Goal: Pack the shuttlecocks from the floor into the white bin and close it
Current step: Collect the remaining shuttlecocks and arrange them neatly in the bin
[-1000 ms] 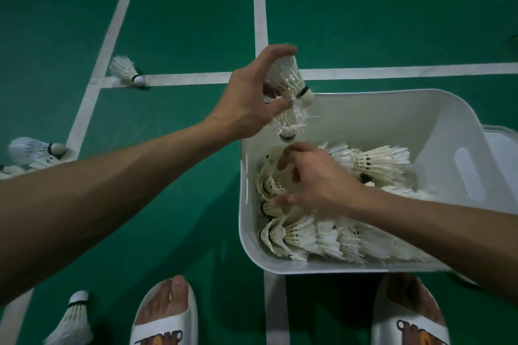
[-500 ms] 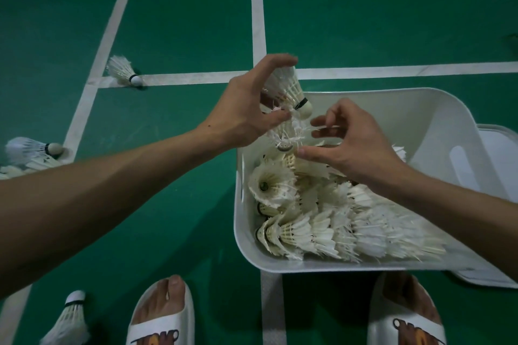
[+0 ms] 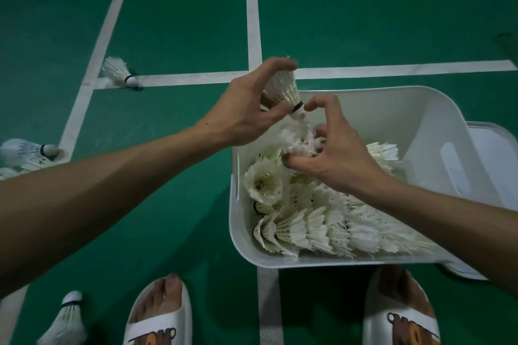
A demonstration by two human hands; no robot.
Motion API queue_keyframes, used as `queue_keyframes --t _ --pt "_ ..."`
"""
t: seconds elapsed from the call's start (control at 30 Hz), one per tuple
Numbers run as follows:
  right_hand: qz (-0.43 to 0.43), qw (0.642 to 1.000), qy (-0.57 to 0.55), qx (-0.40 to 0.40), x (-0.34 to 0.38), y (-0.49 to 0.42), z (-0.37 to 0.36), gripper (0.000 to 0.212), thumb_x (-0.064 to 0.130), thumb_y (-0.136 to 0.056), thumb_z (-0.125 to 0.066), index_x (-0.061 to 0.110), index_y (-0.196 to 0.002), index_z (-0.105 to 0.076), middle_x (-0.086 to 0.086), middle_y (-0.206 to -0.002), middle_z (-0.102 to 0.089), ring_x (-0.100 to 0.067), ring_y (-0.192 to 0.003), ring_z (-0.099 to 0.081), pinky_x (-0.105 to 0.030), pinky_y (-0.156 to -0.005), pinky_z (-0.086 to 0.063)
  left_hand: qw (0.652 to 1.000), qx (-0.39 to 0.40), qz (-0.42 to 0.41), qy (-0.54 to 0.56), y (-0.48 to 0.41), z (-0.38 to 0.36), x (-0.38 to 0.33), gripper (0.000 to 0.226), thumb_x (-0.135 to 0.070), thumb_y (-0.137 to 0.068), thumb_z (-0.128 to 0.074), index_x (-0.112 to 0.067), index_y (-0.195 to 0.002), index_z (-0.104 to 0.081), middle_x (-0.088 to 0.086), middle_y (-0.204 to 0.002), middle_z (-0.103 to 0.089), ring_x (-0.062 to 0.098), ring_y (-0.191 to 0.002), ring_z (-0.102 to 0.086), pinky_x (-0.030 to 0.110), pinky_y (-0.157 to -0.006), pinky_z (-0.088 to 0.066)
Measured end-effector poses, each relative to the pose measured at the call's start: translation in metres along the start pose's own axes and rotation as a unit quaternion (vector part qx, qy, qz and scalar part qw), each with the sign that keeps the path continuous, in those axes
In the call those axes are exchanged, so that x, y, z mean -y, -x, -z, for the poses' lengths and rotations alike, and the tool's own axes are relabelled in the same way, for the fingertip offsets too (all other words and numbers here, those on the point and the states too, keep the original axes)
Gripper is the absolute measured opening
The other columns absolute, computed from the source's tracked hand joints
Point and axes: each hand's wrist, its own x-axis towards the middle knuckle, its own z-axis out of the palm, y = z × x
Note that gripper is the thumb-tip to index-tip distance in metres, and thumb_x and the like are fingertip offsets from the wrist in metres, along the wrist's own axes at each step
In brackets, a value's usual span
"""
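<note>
Shuttlecocks [image 3: 308,221] lie piled in our white bin [image 3: 392,109]. Our left hand [image 3: 246,109] grips a clean shuttlecock [image 3: 283,89] above its corner; our right hand [image 3: 330,154] curls round a frayed shuttlecock [image 3: 297,143] beneath. A stray shuttlecock [image 3: 117,71] lies on the floor [image 3: 364,8].

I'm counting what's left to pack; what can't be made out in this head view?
Head view:
- Floor shuttlecocks, left edge: frame cuts the pile; count unclear.
- Lid: bin wall and right forearm cover most.
- Blurred shuttlecock: motion blur hides whether the right hand grips it.
- Bin bottom: packed shuttlecocks cover it.
</note>
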Motion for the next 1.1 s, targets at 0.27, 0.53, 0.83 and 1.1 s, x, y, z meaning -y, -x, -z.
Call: queue_keyframes --t 0.27,0.53,0.83,1.1 --pt "0.037 0.992 0.111 0.053 -0.015 0.008 -0.001 0.057 0.03 -0.072 -0.08 0.038 -0.121 -0.052 0.01 -0.123 -0.054 -0.008 -0.111 -0.049 -0.038 -0.1 -0.045 1.0 0.001 -0.007 -0.03 0.001 0.001 0.007 0.046 -0.014 -0.094 -0.057 -0.031 -0.134 -0.043 0.0 -0.107 -0.058 0.014 -0.089 -0.066 0.032 -0.083 -0.057" --pt "0.007 0.95 0.289 0.121 -0.011 0.009 -0.024 0.089 0.056 -0.067 -0.077 0.033 -0.143 -0.036 0.001 -0.14 -0.033 -0.02 -0.127 -0.035 -0.041 -0.107 -0.037 0.998 0.032 -0.018 -0.047 0.002 0.001 0.005 0.047 -0.013 -0.093 -0.057 -0.031 -0.134 -0.043 -0.001 -0.107 -0.058 0.017 -0.094 -0.065 0.035 -0.089 -0.055" --pt "0.038 0.945 0.285 0.159 -0.005 0.008 -0.013 0.07 0.048 -0.075 -0.074 0.022 -0.135 -0.049 0.002 -0.128 -0.053 -0.006 -0.089 -0.05 -0.024 -0.082 -0.046 0.997 0.043 -0.02 -0.06 0.003 0.002 0.007 0.047 -0.016 -0.093 -0.058 -0.032 -0.135 -0.042 -0.004 -0.105 -0.054 0.013 -0.089 -0.064 0.014 -0.078 -0.051" --pt "0.017 0.945 0.283 0.16 -0.002 0.004 -0.011 0.085 0.047 -0.07 -0.08 0.018 -0.141 -0.045 -0.001 -0.133 -0.058 -0.013 -0.105 -0.061 -0.023 -0.087 -0.045 0.996 0.061 -0.032 -0.061 0.006 0.005 0.001 0.063 -0.013 -0.089 -0.064 -0.034 -0.14 -0.035 0.002 -0.1 -0.058 0.019 -0.093 -0.062 0.037 -0.092 -0.053"
